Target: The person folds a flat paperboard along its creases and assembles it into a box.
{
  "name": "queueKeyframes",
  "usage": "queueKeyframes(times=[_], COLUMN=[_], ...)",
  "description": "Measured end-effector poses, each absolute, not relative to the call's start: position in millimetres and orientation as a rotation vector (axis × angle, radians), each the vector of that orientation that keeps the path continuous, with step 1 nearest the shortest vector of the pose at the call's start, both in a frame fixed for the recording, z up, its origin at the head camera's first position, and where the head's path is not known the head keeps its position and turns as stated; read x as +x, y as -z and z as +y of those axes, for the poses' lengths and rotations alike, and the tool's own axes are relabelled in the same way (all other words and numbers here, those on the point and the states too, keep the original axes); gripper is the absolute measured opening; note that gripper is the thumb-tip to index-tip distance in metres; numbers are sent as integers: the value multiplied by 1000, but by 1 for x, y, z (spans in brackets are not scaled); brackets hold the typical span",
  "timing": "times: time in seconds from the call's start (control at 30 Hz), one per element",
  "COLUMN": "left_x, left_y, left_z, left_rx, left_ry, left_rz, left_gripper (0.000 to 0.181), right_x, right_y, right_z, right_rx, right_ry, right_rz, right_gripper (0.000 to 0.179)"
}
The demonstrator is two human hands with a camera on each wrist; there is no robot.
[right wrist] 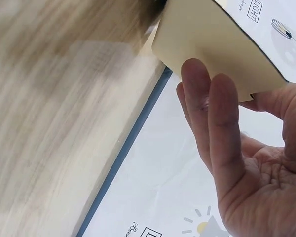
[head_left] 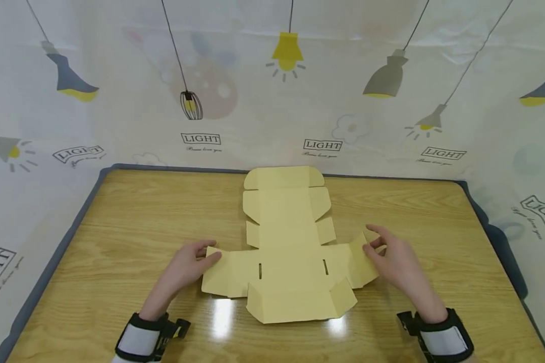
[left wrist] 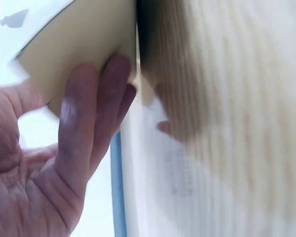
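Note:
An unfolded yellow cardboard box blank [head_left: 286, 217] lies on the table, its long panel reaching toward the back edge. My left hand [head_left: 193, 262] pinches the outer corner of its left side flap [head_left: 218, 277], thumb on top and fingers beneath. On the other side, my right hand [head_left: 392, 254] pinches the right side flap [head_left: 361, 259], which tilts upward. In the left wrist view the fingers [left wrist: 79, 113] lie along the flap's underside [left wrist: 84, 44]. The right wrist view likewise shows fingers [right wrist: 223, 108] against the raised flap [right wrist: 207, 39]. Two small slots mark the blank's middle panel.
The wood-grain table [head_left: 154, 212] has a dark blue-grey edge. A white cloth printed with lamps [head_left: 254, 131] stands around the back and both sides. Small flaps at the blank's front corners [head_left: 344, 297] are bent up. Each wrist wears a strapped band [head_left: 141, 338].

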State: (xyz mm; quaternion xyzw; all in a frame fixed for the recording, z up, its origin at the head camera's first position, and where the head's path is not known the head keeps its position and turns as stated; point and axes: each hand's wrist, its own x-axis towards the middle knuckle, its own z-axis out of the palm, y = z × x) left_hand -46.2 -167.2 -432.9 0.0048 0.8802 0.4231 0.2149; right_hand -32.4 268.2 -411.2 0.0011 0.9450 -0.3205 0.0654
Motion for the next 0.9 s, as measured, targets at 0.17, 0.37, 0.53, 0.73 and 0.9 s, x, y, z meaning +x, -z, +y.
queueKeyframes(times=[0.17,0.37,0.53,0.73,0.9], left_x=[-35,-40,-58,-77,-87], left_y=[431,431,434,437,438], left_z=[-175,-179,-174,-167,-161], left_rx=[11,-33,-82,-111,-115], left_ry=[-1285,-1315,-1353,-1367,-1424], left_rz=[2241,2308,2431,2472,2450], left_gripper=[76,67,53,49,47], right_x=[-41,-35,-15,9,22], right_y=[409,411,414,416,414], right_z=[273,275,274,266,261], right_rx=[-27,-18,46,99,153], right_ry=[938,917,983,1044,1046], right_rz=[2832,2819,2774,2750,2732], right_gripper=[43,35,34,31,29])
